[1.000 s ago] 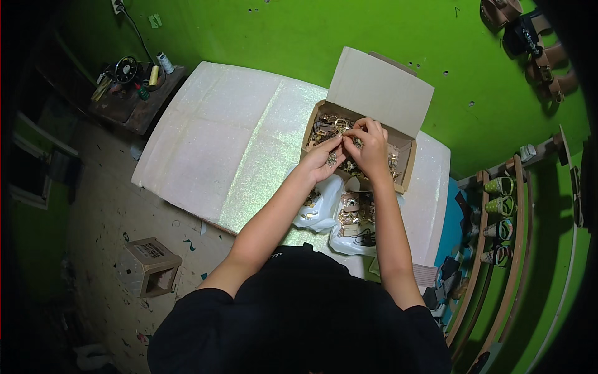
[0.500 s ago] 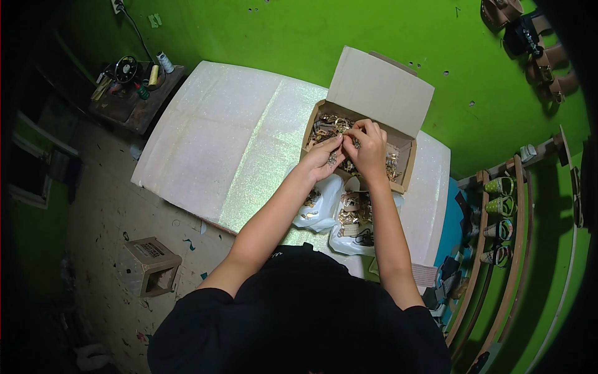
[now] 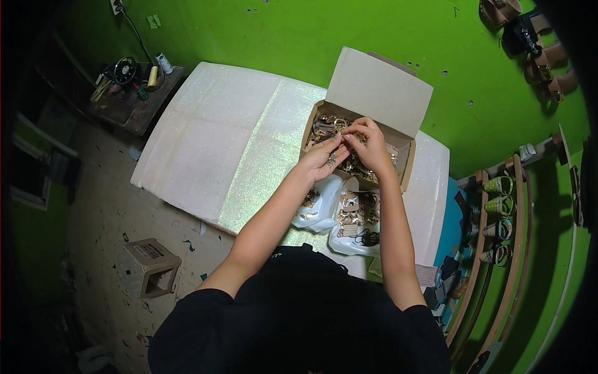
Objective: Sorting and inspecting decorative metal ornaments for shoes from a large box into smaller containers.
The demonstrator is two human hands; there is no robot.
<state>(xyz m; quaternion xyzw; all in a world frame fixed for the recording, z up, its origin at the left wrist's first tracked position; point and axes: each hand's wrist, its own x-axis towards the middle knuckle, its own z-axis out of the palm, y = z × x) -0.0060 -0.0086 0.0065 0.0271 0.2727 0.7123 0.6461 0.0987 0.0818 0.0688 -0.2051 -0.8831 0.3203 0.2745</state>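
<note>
Silvery-gold and tiny, a cluster of bits (image 3: pixel 332 159) sits in the cupped palm of the left hand (image 3: pixel 319 158), above the near left corner of an open cardboard box (image 3: pixel 408 167); they're too small to tell piece from piece. The left fingers are half curled, palm turned up, thumb brought in toward the forefinger. Right beside them, the right hand (image 3: pixel 369 146) comes in from the other side, back of the hand up, fingers bent, thumb and forefinger drawn close together at the left fingertips. Anything pinched between them? Can't tell, it's too small and partly covered.

Under the hands, the box is heaped with shiny buckles (image 3: pixel 325 126), gold and dark mixed, its lid (image 3: pixel 380 85) thrown back beyond the far edge. It stands toward the right end of the pale, glittery table (image 3: pixel 199 124), up by the back edge.

Nearer the front edge, two white plastic bags: the left bag (image 3: pixel 322 213) bunched up, the right bag (image 3: pixel 349 247) wide open on more metal pieces. Beyond the table's right end, patterned sandals (image 3: pixel 500 206) line a wooden rack (image 3: pixel 514 249).
</note>
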